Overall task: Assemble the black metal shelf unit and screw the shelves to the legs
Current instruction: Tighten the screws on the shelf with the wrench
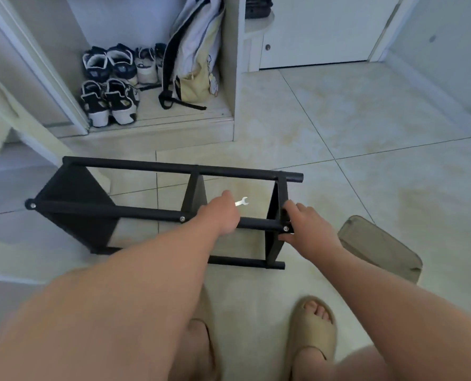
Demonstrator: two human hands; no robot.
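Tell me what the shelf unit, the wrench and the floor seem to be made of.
Shelf unit: likely metal, matte black coat, silvery screw heads at the joints. Wrench: thin flat metal, bright and shiny. Floor: glossy pale tiles, probably ceramic, with dark grout lines.

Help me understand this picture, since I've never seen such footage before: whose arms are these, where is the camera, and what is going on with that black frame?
There is no machine here. A person wears a wide-angle camera on the head, looking down, so the two bare arms are their own. The black shelf unit lies on its side on the tiled floor. The left hand holds a small silver wrench over the frame. The right hand grips the frame's right end, beside a screw. Behind stand shoes and a backpack in a closet nook. A tan pad lies at the right, and a sandalled foot shows below.
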